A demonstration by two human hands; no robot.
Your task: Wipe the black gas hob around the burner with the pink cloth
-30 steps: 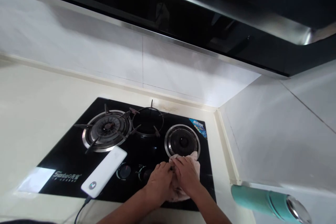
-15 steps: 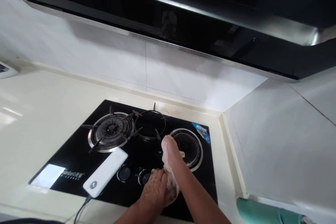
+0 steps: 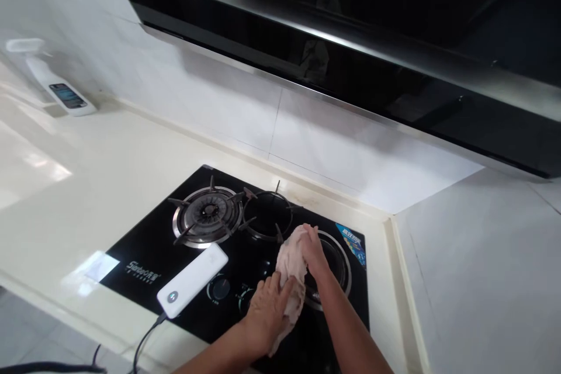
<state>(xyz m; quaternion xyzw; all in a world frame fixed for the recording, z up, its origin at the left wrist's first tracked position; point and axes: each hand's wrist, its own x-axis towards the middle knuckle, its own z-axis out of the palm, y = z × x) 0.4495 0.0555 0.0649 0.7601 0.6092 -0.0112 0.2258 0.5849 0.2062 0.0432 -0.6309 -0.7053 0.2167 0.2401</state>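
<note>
A pale, crumpled cloth (image 3: 290, 258) with brown stains lower down stretches between my two hands over the black glass gas stove (image 3: 245, 266). My left hand (image 3: 268, 311) is closed on its lower part, close to the stove knobs. At the upper end, my right hand (image 3: 312, 250) grips the cloth beside the right burner (image 3: 335, 257); its fingertips are partly hidden. On the stove's front left lies a white power bank (image 3: 193, 280) with a black cable plugged in.
The left burner (image 3: 209, 210) carries a pot support, and a loose ring-shaped pot support (image 3: 268, 236) sits at the middle back. A white spray bottle (image 3: 59, 85) stands on the counter (image 3: 131, 158) far left. The dark range hood (image 3: 342, 64) hangs overhead.
The camera has turned left, bringing the spray bottle fully into view. More of the cloth shows between my hands now, and my left hand has moved onto its side.
</note>
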